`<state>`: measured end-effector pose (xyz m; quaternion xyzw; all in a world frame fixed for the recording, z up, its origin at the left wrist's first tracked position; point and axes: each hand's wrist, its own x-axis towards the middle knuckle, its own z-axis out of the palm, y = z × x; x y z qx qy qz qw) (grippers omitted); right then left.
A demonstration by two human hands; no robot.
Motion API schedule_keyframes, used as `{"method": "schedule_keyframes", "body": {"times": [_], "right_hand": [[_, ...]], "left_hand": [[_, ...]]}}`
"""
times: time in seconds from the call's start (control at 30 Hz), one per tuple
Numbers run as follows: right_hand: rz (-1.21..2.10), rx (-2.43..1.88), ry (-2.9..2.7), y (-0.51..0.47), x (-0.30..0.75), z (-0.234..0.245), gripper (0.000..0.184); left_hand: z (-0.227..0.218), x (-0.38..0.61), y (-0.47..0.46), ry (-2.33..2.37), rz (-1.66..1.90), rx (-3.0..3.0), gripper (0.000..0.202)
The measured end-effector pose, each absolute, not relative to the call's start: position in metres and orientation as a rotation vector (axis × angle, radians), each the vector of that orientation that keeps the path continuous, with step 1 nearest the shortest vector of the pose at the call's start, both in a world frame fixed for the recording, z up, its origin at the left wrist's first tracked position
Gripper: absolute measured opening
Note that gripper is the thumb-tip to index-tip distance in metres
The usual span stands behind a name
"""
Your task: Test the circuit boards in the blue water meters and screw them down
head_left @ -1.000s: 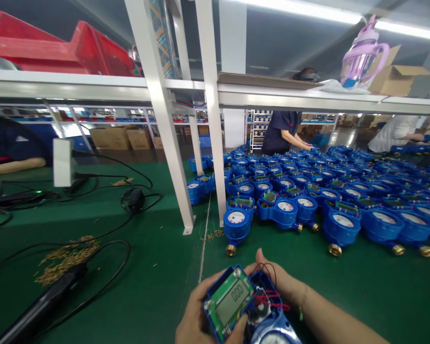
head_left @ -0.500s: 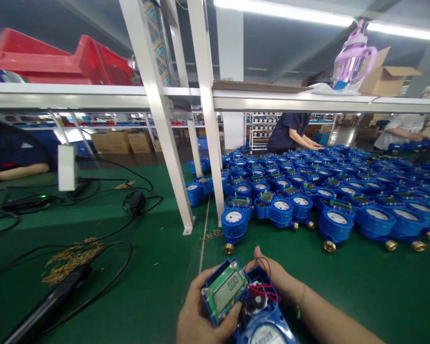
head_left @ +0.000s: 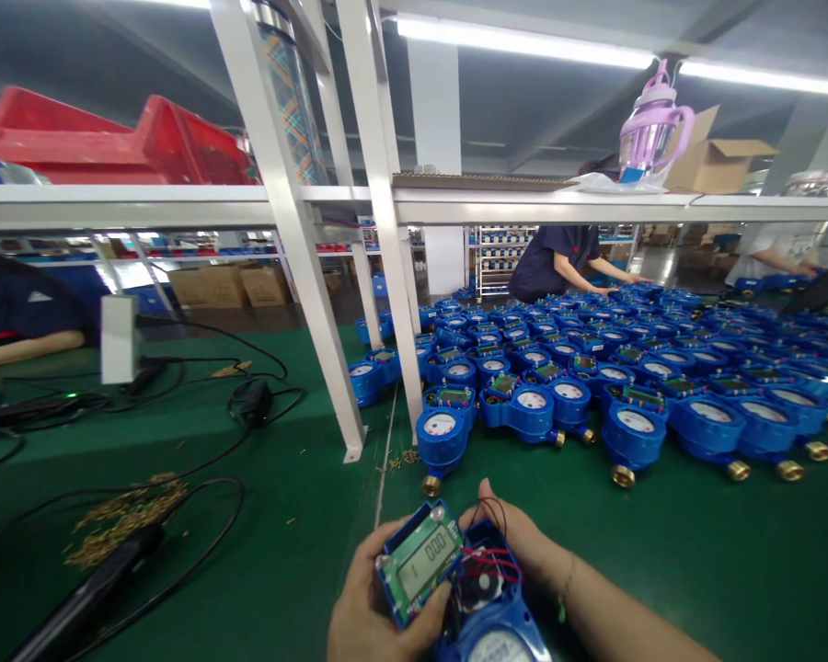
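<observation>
Both my hands hold one blue water meter (head_left: 489, 625) at the bottom middle of the view. My left hand (head_left: 365, 616) grips its green circuit board with the LCD display (head_left: 420, 563), thumb pressed on the board's lower edge. My right hand (head_left: 524, 542) wraps round the far side of the open meter housing, where red and black wires (head_left: 493, 556) loop out. The meter's dial is cut off by the bottom edge.
Several blue meters (head_left: 593, 386) with brass fittings cover the green mat (head_left: 696, 552) ahead and to the right. White shelf posts (head_left: 304, 276) stand in the middle. Black cables (head_left: 200, 460), an electric screwdriver (head_left: 83, 598) and a pile of small screws (head_left: 120, 515) lie left. Other people work at the back.
The display now reads differently, with an extra digit showing. The board and meter have shifted slightly left and down in view as my head moved; both hands keep their grip.
</observation>
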<state>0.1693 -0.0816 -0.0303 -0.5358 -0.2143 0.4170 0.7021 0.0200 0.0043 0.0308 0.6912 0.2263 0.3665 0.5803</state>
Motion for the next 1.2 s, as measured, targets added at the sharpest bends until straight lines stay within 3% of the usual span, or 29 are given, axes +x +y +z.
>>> {"method": "schedule_keyframes", "body": {"times": [0.3, 0.43, 0.6, 0.8, 1.07, 1.2], "right_hand": [[0.967, -1.215, -0.535, -0.099, 0.163, -0.014, 0.090], [0.963, -1.243, -0.605, -0.101, 0.169, -0.014, 0.089], [0.919, -1.293, -0.707, -0.105, 0.176, -0.011, 0.076], [0.953, -1.282, -0.738, -0.118, 0.177, -0.008, 0.077], [0.397, -1.229, -0.677, -0.149, 0.175, 0.013, 0.034], [0.175, -1.357, -0.925, -0.171, 0.156, 0.037, 0.027]], "left_hand": [[0.049, 0.023, 0.016, 0.333, 0.536, 1.775, 0.051], [0.047, 0.024, 0.015, 0.325, 0.548, 1.728, 0.051], [0.035, 0.025, 0.013, 0.352, 0.610, 1.623, 0.053], [0.029, 0.018, 0.012, 0.237, 0.554, 1.596, 0.055], [0.030, 0.008, 0.006, 0.168, 0.579, 1.672, 0.060], [0.024, 0.006, 0.005, 0.160, 0.703, 1.847, 0.064]]}}
